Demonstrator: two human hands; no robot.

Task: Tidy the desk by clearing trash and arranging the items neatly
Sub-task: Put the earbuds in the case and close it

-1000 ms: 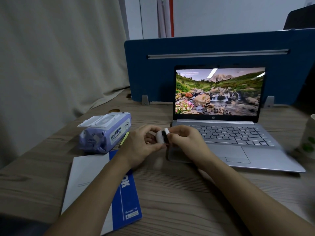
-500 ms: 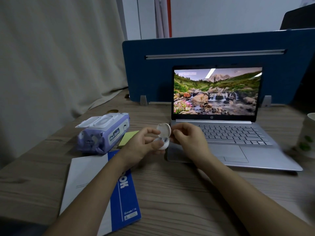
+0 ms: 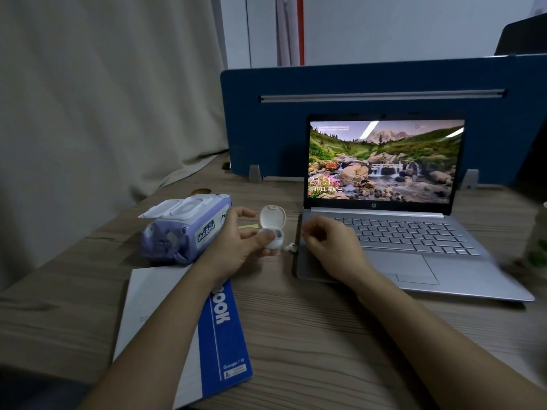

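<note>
My left hand (image 3: 236, 242) holds a small white earbud case (image 3: 271, 229) just above the desk, with its lid flipped up. A small white earbud (image 3: 289, 247) lies on the wooden desk (image 3: 325, 335) just right of the case. My right hand (image 3: 328, 244) hovers over the front left corner of the open silver laptop (image 3: 414, 241), its fingers curled in, and nothing shows in them. A purple pack of wet wipes (image 3: 183, 232) sits left of my left hand. A blue-and-white notebook (image 3: 220, 335) lies under my left forearm.
A yellow sticky note (image 3: 248, 226) peeks out behind my left hand. A white cup with green print (image 3: 539, 241) stands at the right edge. A blue divider panel (image 3: 384, 81) closes off the back of the desk, and a beige curtain (image 3: 88, 99) hangs on the left.
The case was shut between both hands, then its lid came open. My right hand has drawn away to the right, and an earbud now lies on the desk.
</note>
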